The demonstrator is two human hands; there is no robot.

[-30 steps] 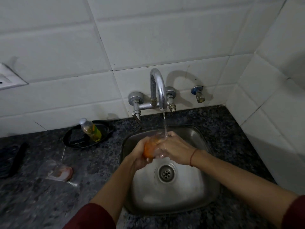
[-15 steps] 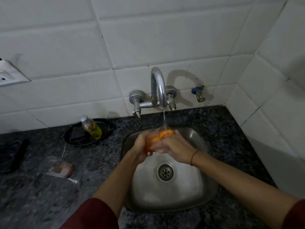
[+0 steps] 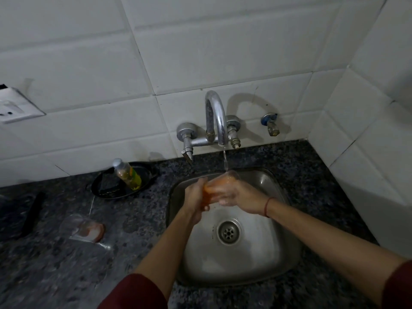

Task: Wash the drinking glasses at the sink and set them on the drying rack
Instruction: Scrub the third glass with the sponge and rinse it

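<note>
I wear a top of dark maroon cloth with plain sleeves and no print that I can see. My left sleeve (image 3: 136,293) ends in a soft, rounded edge high on the arm, leaving the forearm bare. My right sleeve (image 3: 399,286) shows only as a maroon strip at the frame's corner, with that forearm bare too. A thin red thread (image 3: 266,207) circles my right wrist. My left grip (image 3: 196,197) and right grip (image 3: 240,195) glisten wet.
</note>
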